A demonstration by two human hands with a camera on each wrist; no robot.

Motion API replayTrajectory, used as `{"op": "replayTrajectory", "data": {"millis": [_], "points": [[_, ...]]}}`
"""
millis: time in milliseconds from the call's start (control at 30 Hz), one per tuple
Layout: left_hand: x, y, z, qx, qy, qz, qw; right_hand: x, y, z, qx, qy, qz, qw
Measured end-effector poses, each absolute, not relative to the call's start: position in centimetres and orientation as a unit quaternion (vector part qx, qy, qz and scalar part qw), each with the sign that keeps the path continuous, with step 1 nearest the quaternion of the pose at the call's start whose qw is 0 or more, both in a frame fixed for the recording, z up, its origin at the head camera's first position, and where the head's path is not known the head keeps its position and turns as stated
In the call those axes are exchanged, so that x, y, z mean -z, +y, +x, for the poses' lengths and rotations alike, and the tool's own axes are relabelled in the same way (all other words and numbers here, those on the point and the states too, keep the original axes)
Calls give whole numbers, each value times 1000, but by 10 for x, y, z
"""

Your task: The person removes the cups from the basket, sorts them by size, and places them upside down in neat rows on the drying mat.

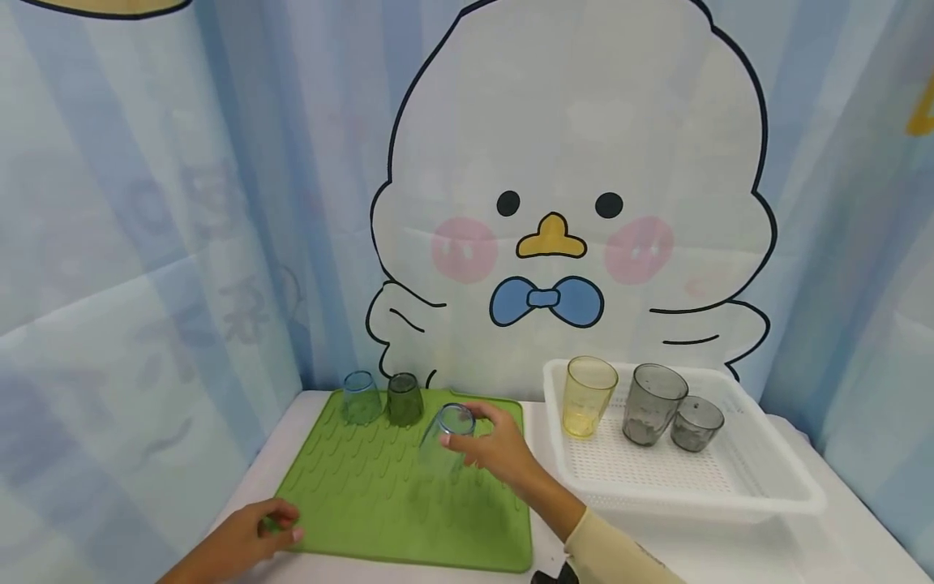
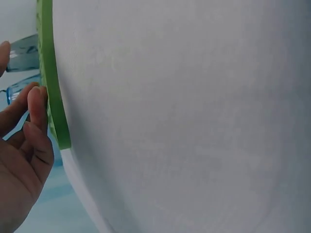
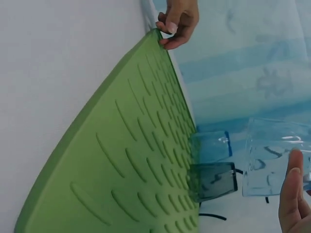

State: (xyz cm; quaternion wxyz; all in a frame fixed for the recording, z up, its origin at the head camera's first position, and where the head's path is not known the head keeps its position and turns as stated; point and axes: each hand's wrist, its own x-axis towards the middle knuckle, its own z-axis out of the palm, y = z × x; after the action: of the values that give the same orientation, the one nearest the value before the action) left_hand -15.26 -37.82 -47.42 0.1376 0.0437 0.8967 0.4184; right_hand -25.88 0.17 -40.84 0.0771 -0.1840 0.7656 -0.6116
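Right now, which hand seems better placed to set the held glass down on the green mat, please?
Probably the right hand: it grips the glass above the green mat, while the left hand, near one corner, holds none.

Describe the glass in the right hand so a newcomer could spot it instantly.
Find the green mat. Over its right half in the head view, the right hand holds a clear, faintly blue glass. Unlike the small blue tumbler and dark tumbler standing at the mat's back, it is lifted.
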Motion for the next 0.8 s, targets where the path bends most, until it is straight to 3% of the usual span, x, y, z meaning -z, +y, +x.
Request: {"op": "replayTrajectory", "data": {"millis": [133, 500, 800], "points": [[479, -385, -153, -418, 896, 87, 120, 413, -10, -269, 610, 772, -164, 70], [484, -394, -161, -451, 875, 86, 152, 429, -34, -298, 598, 789, -112, 81], [485, -389, -162, -435, 888, 93, 119, 440, -41, -320, 602, 791, -82, 66]]}}
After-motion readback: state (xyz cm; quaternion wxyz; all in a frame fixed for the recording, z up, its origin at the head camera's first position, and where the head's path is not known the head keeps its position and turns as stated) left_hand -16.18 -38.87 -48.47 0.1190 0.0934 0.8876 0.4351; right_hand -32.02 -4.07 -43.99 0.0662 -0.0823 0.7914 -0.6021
